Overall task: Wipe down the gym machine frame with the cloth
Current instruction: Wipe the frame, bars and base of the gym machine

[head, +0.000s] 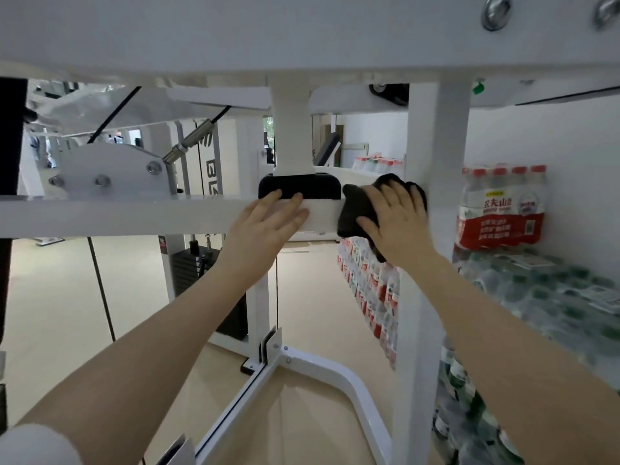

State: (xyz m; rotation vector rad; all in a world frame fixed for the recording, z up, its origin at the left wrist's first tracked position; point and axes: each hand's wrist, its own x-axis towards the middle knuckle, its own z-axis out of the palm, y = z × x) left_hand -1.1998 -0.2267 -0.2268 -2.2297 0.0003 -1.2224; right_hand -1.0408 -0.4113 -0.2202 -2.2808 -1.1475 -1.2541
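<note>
at the centre of the frame the right hand [399, 216] presses its flat, spread-fingered grip on the black cloth [355, 213] against the white machine frame [134, 216], while the left hand [268, 219], arm outstretched, rests open-fingered on the horizontal bar just beside it, holding nothing.

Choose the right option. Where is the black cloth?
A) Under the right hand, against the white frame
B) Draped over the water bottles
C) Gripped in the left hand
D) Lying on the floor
A: the right hand lies flat over the black cloth, pressing it to the white frame, while the left hand rests bare on the bar.
</note>
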